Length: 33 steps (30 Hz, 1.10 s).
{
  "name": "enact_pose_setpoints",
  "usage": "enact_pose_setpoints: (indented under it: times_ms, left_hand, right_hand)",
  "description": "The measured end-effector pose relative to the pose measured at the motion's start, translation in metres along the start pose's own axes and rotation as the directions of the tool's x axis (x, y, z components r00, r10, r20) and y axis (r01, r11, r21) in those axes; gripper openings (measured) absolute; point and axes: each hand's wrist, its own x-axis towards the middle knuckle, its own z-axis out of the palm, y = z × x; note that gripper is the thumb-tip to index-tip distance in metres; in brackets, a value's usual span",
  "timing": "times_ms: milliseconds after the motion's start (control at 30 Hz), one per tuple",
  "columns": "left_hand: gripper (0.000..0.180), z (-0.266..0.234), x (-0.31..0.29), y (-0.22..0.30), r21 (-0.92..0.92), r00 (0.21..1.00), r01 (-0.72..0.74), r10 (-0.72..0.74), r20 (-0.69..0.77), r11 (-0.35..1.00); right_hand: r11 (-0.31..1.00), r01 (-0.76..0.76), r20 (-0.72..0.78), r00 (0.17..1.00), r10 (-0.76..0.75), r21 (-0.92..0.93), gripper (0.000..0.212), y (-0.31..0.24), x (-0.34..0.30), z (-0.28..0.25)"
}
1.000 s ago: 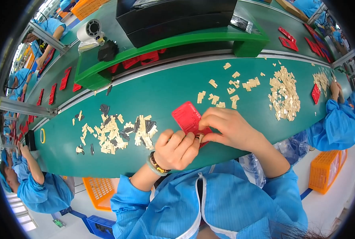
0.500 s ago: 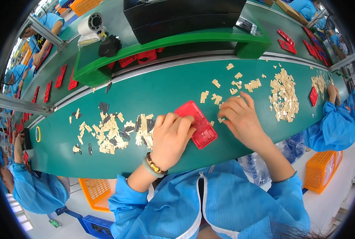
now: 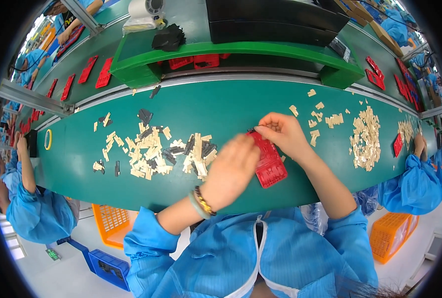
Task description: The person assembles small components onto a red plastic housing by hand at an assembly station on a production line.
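A red plastic housing with moulded recesses lies on the green worktable in front of me, its far end tilted leftward. At its left side my left hand, with a beaded bracelet and a pale bangle at the wrist, is smeared by motion; its fingers cannot be made out. My right hand is at the housing's far end, thumb and forefinger pinched together there. Whatever lies in that pinch is too small or hidden to name. Left of my hands are heaps of small beige pieces mixed with black pieces.
A green raised shelf with a black bin spans the far side. More beige pieces are heaped at right. Co-workers in blue sleeves sit at both sides. Orange crates and a blue bin stand below the table.
My right hand has moved left from the loose beige pieces to the housing's far end. My left hand has come off its hold over the housing's far left part and blurs beside it. The view has shifted.
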Motion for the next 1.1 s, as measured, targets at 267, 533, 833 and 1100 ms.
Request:
enact_pose_setpoints:
  times_ms: [267,533,833,1100]
  left_hand:
    - [0.044,0.017,-0.007,0.01,0.103,0.994,-0.01,-0.002,0.114,0.995]
    - [0.041,0.016,-0.006,0.01,0.076,0.994,0.033,-0.04,0.099,0.997]
    - [0.041,0.018,-0.006,0.009,0.017,0.993,0.085,-0.087,0.08,0.996]
    - [0.037,0.009,0.002,0.001,-0.118,0.989,0.097,-0.082,0.123,0.988]
  right_hand:
    - [0.996,-0.033,-0.046,0.999,0.029,-0.086,0.009,0.007,0.008,0.0]
    - [0.993,-0.052,-0.049,0.998,0.047,-0.11,0.009,0.011,0.006,0.003]
    - [0.962,-0.037,-0.079,0.997,0.017,-0.27,0.011,0.009,0.005,0.007]
    - [0.693,0.195,-0.046,0.949,-0.313,-0.694,0.015,-0.007,0.001,0.017]
